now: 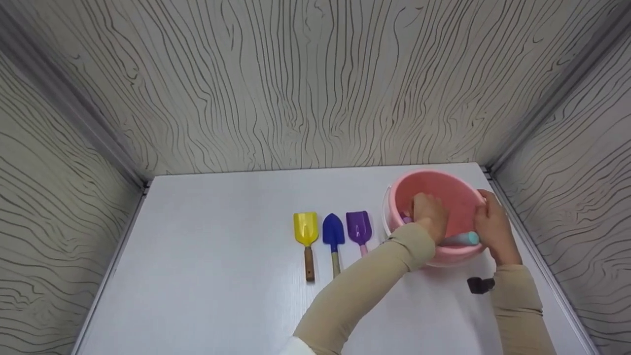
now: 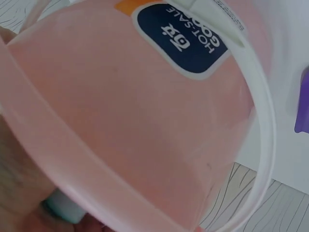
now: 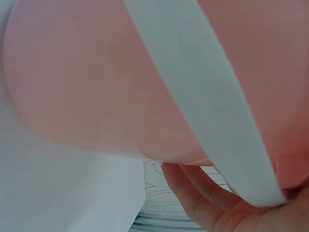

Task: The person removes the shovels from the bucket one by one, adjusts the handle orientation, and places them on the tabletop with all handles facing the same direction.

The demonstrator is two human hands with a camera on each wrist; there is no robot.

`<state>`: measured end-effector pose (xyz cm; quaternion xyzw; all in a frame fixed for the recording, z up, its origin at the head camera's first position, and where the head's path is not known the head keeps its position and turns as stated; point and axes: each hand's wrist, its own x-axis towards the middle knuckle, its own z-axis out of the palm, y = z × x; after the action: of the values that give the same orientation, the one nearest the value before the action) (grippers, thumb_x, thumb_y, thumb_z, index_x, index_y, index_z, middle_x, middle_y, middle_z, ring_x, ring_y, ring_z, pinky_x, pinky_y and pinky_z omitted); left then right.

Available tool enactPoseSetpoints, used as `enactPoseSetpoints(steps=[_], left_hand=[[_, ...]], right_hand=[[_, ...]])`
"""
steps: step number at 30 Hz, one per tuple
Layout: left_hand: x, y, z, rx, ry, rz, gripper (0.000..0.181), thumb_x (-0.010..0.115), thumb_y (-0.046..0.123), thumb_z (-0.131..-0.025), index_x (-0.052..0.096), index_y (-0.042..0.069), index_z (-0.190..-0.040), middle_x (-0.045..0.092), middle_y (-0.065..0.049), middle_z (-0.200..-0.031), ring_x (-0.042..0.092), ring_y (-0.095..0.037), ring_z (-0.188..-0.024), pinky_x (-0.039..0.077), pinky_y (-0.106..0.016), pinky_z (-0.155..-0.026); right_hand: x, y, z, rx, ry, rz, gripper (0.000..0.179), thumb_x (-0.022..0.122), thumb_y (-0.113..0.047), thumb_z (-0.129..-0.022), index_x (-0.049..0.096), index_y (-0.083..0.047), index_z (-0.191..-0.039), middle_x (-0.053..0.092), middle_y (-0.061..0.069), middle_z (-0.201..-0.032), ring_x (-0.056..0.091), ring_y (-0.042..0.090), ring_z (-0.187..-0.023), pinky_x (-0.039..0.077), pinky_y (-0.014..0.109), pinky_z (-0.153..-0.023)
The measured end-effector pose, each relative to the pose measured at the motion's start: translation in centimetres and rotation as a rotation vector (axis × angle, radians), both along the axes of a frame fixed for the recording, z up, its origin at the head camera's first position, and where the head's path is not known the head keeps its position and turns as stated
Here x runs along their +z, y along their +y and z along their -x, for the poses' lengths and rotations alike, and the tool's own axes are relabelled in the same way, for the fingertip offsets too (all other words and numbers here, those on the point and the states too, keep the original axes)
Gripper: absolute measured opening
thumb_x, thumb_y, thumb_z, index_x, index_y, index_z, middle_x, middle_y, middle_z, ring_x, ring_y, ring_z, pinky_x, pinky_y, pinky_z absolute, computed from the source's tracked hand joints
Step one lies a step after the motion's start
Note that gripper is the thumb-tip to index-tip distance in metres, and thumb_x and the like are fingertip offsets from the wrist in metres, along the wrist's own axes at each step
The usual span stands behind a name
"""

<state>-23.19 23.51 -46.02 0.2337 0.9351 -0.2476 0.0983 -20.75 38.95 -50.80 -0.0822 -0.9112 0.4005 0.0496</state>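
1. We have the bucket [image 1: 458,203] at two o'clock on the table [image 1: 207,256].
2. Our right hand [image 1: 496,228] grips it at three o'clock.
3. Our left hand [image 1: 430,214] is inside; we can't tell its grip.

A flat white rectangular surface [image 1: 207,296] stood within pale walls patterned with dark, wavy wood-grain lines: a back wall [image 1: 315,88] beyond its far edge, a left wall [image 1: 44,212] and a right wall [image 1: 577,197]. Straight grey metal strips [image 1: 74,96] lined both corners. Diffuse light brightened the surface.
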Motion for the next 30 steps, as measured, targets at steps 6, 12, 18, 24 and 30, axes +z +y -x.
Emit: enactPoseSetpoints(steps=[6, 12, 18, 24, 30], left_hand=[[-0.4, -0.5, -0.1, -0.032, -0.009, 0.066, 0.016, 0.055, 0.039, -0.111, 0.066, 0.043, -0.121, 0.06, 0.015, -0.088, 0.058, -0.008, -0.069, 0.049, -0.024, -0.062], [1.0, -1.2, 0.1, -0.049, -0.031, 0.059, 0.019, 0.057, 0.041, -0.11, 0.066, 0.043, -0.126, 0.061, 0.015, -0.091, 0.06, -0.006, -0.073, 0.052, -0.022, -0.066], [2.7, -1.4, 0.2, 0.025, -0.079, 0.008, 0.013, 0.056, 0.042, -0.109, 0.067, 0.044, -0.116, 0.059, 0.017, -0.093, 0.057, -0.005, -0.075, 0.053, -0.024, -0.068], [4.0, -3.0, 0.2, 0.012, -0.104, -0.085, 0.012, 0.06, 0.042, -0.107, 0.068, 0.034, -0.103, 0.055, 0.013, -0.085, 0.05, -0.006, -0.07, 0.046, -0.023, -0.058], [4.7, -5.2, 0.5, 0.002, -0.118, -0.215, 0.017, 0.066, 0.047, -0.102, 0.074, 0.033, -0.108, 0.069, 0.014, -0.1, 0.059, -0.005, -0.082, 0.055, -0.024, -0.071]], right_hand=[[-0.3, -0.2, 0.0, 0.001, 0.011, -0.014, 0.053, 0.027, -0.026, -0.117, 0.033, 0.001, -0.162, 0.062, 0.028, -0.12, 0.056, 0.015, -0.083, 0.045, 0.033, -0.076], [0.1, -0.2, 0.0, -0.001, -0.003, -0.011, 0.053, 0.027, -0.027, -0.117, 0.033, 0.0, -0.162, 0.062, 0.026, -0.117, 0.058, 0.017, -0.084, 0.047, 0.029, -0.073], [0.0, 0.0, 0.1, -0.007, -0.017, -0.017, 0.055, 0.026, -0.03, -0.117, 0.031, -0.001, -0.163, 0.06, 0.028, -0.123, 0.055, 0.014, -0.085, 0.046, 0.031, -0.076], [-0.1, 0.0, -0.2, -0.007, -0.017, -0.017, 0.054, 0.026, -0.029, -0.116, 0.032, -0.002, -0.163, 0.06, 0.024, -0.118, 0.055, 0.014, -0.083, 0.045, 0.029, -0.073], [0.1, 0.0, 0.0, 0.002, -0.008, -0.01, 0.054, 0.026, -0.029, -0.116, 0.033, -0.002, -0.162, 0.059, 0.024, -0.116, 0.055, 0.013, -0.081, 0.046, 0.028, -0.07]])
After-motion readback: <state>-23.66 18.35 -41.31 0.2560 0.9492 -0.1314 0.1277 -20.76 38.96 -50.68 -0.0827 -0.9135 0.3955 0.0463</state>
